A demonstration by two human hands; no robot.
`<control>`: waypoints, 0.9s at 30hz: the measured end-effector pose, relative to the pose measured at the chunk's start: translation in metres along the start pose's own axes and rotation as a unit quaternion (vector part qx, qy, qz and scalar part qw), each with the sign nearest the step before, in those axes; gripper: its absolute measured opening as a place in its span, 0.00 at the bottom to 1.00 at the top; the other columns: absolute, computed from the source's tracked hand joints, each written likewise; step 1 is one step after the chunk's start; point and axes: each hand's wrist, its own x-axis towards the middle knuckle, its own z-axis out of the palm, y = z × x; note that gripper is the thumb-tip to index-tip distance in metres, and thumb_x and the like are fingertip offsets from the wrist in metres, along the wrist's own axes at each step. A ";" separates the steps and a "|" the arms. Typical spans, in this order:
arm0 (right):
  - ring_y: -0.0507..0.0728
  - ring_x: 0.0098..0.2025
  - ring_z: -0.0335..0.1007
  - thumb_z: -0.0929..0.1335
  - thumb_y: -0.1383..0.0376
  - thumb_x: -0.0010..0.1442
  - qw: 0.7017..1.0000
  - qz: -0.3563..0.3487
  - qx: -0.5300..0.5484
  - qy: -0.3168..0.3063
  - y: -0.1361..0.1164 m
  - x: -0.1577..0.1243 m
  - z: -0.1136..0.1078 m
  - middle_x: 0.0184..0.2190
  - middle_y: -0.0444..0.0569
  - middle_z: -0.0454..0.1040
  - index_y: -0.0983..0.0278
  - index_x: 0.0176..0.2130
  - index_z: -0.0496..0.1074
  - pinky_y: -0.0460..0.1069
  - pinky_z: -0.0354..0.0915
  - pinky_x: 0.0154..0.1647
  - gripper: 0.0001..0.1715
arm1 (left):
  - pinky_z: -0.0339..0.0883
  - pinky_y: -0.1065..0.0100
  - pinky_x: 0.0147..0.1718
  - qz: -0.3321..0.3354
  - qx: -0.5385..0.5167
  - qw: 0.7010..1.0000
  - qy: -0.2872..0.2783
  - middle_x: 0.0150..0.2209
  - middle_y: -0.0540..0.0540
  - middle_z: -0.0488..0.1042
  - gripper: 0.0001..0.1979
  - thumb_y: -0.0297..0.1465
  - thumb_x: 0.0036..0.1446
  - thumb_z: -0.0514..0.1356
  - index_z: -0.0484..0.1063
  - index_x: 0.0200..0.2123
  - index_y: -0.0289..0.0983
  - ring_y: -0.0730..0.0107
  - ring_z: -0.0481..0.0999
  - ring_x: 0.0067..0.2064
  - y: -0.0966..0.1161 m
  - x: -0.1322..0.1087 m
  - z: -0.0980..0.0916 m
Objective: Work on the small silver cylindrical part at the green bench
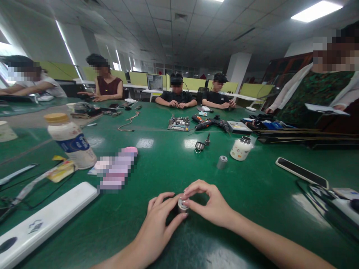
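Note:
My left hand [158, 220] is curled around a small silver metal cylinder [183, 207] at the near middle of the table, thumb on one side and fingers on the other. From the right, my right hand [209, 203] pinches at the cylinder's top with thumb and fingertips; whether a smaller part sits between them is hidden. Farther off stands a similar silver cylinder [222, 162], upright on the green tabletop [157, 164]. Behind it lie a small metal lid with a ring [199, 146] and a dark stubby part [207, 139].
To the left are a white power strip [50, 220], a drink bottle [70, 142] and a pink-purple packet [120, 168]. Rightward stand a white jar [241, 148] and a phone [301, 172]. A circuit board [178, 123] and power drills [210, 122] lie farther back. Several people surround the table.

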 end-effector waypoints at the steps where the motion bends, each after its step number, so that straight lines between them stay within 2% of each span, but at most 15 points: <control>1: 0.55 0.37 0.75 0.72 0.65 0.54 1.000 0.000 -0.002 0.010 0.000 0.000 0.002 0.33 0.48 0.79 0.61 0.35 0.75 0.52 0.69 0.43 0.05 | 0.64 0.55 0.50 0.000 0.002 1.000 0.000 0.49 0.47 0.75 0.19 0.31 0.58 0.61 0.70 0.54 0.48 0.57 0.69 0.53 0.000 0.000 0.000; 4: 0.55 0.35 0.75 0.73 0.63 0.54 0.998 -0.001 0.011 0.063 0.001 0.003 -0.001 0.30 0.47 0.78 0.62 0.30 0.74 0.50 0.70 0.40 0.05 | 0.64 0.55 0.50 0.004 0.006 1.000 0.001 0.50 0.48 0.75 0.20 0.31 0.58 0.61 0.69 0.54 0.48 0.57 0.69 0.53 -0.001 -0.001 0.000; 7: 0.55 0.35 0.77 0.74 0.62 0.52 0.994 0.013 0.046 0.094 0.005 0.009 -0.013 0.31 0.47 0.79 0.63 0.34 0.71 0.51 0.71 0.42 0.11 | 0.64 0.55 0.50 0.003 0.007 1.000 0.001 0.50 0.48 0.75 0.19 0.32 0.59 0.61 0.69 0.54 0.48 0.58 0.69 0.53 -0.001 -0.001 0.000; 10: 0.57 0.41 0.77 0.75 0.62 0.50 0.997 0.025 0.059 0.050 0.009 0.011 -0.023 0.36 0.48 0.80 0.63 0.39 0.71 0.54 0.69 0.48 0.17 | 0.63 0.55 0.50 -0.006 0.006 1.000 -0.001 0.50 0.48 0.74 0.20 0.32 0.59 0.61 0.68 0.55 0.48 0.58 0.68 0.53 -0.001 -0.001 0.000; 12: 0.57 0.44 0.76 0.75 0.63 0.50 0.998 0.026 0.056 -0.002 0.008 0.009 -0.022 0.40 0.49 0.79 0.62 0.39 0.73 0.54 0.68 0.50 0.15 | 0.63 0.55 0.50 -0.008 0.002 1.000 -0.005 0.50 0.48 0.74 0.19 0.32 0.59 0.61 0.69 0.54 0.48 0.57 0.68 0.53 -0.001 -0.001 0.000; 14: 0.56 0.43 0.76 0.74 0.63 0.52 0.999 0.024 0.035 -0.034 0.005 0.005 -0.015 0.39 0.48 0.79 0.61 0.38 0.75 0.53 0.69 0.49 0.12 | 0.63 0.54 0.51 -0.007 -0.002 1.000 -0.009 0.50 0.47 0.74 0.18 0.33 0.60 0.60 0.69 0.53 0.48 0.57 0.68 0.54 -0.001 0.000 0.000; 16: 0.56 0.41 0.76 0.73 0.64 0.54 0.999 0.020 0.009 -0.032 0.002 0.001 -0.008 0.36 0.47 0.79 0.61 0.37 0.76 0.52 0.69 0.46 0.07 | 0.62 0.54 0.51 -0.007 -0.005 1.000 -0.011 0.50 0.47 0.74 0.18 0.33 0.60 0.60 0.69 0.54 0.47 0.57 0.67 0.54 0.000 0.000 0.000; 19: 0.55 0.38 0.76 0.73 0.65 0.54 1.000 0.014 0.006 0.011 -0.001 0.001 -0.002 0.32 0.47 0.79 0.62 0.33 0.76 0.51 0.70 0.42 0.04 | 0.61 0.54 0.51 -0.009 -0.006 1.000 -0.015 0.50 0.48 0.74 0.19 0.32 0.60 0.60 0.68 0.55 0.48 0.57 0.67 0.54 0.001 -0.001 -0.001; 23: 0.56 0.38 0.77 0.73 0.63 0.54 0.996 0.004 0.055 0.072 0.009 0.009 -0.014 0.33 0.48 0.79 0.63 0.31 0.73 0.52 0.71 0.44 0.07 | 0.61 0.53 0.51 -0.017 -0.007 1.000 -0.020 0.51 0.48 0.74 0.19 0.32 0.59 0.61 0.69 0.54 0.48 0.57 0.67 0.54 0.002 0.000 -0.001; 25: 0.57 0.39 0.78 0.73 0.61 0.54 0.996 0.013 0.053 0.066 0.022 0.012 -0.024 0.34 0.50 0.78 0.64 0.31 0.72 0.53 0.71 0.45 0.09 | 0.61 0.53 0.51 -0.021 -0.006 1.000 -0.020 0.51 0.48 0.73 0.20 0.32 0.59 0.61 0.68 0.55 0.48 0.57 0.67 0.54 0.002 0.000 -0.001; 27: 0.57 0.39 0.77 0.73 0.59 0.54 0.999 0.030 0.015 0.021 0.039 0.013 -0.034 0.36 0.52 0.78 0.64 0.29 0.73 0.54 0.70 0.46 0.11 | 0.61 0.52 0.52 -0.024 -0.002 1.000 -0.015 0.51 0.48 0.73 0.21 0.31 0.59 0.61 0.67 0.55 0.48 0.57 0.67 0.54 0.002 0.000 0.000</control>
